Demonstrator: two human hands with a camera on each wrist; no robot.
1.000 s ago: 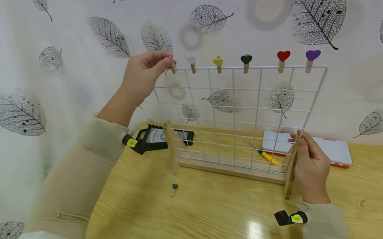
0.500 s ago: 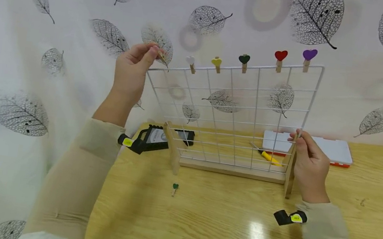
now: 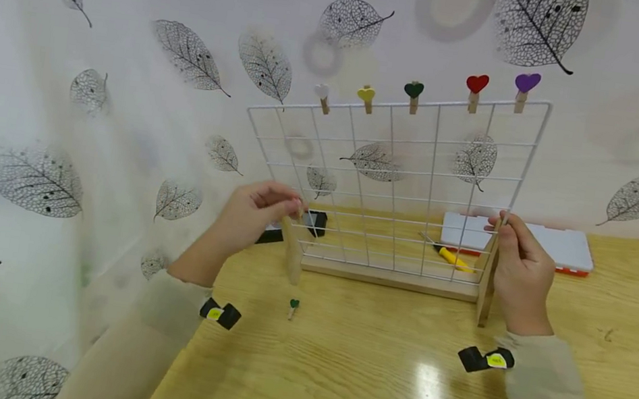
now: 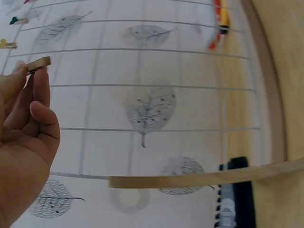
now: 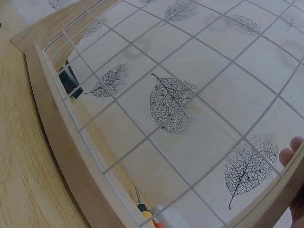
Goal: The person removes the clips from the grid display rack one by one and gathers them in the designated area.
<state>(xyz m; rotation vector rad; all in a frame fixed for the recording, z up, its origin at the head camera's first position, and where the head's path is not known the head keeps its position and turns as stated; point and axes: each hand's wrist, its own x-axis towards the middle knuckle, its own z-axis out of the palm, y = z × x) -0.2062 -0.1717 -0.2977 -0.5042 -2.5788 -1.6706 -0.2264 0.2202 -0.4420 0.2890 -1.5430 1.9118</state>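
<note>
A white wire grid [image 3: 432, 168] stands in a wooden base [image 3: 388, 278] on the table. Along its top wire sit heart clothespins: white [image 3: 322, 93], yellow [image 3: 366, 95], green [image 3: 414, 91], red [image 3: 476, 85] and purple [image 3: 526, 83]. Between thumb and forefinger, my left hand [image 3: 249, 217] pinches a small wooden clothespin [image 4: 40, 63] beside the base's left post; its heart is hidden. My right hand [image 3: 524, 279] grips the right post [image 3: 488, 278] with the grid's edge. Another green heart clothespin [image 3: 293, 306] lies on the table in front.
Behind the grid lie a yellow screwdriver [image 3: 453, 258] and a white box with a red edge [image 3: 558, 249]. A black case [image 4: 237, 194] is at the back left, partly covered by my left hand in the head view. A leaf-patterned wall covering [image 3: 120, 131] closes off the back and left.
My left hand took the clothespin off the left end of the top wire, then came down with it to the left post. My right hand stays on the right post.
</note>
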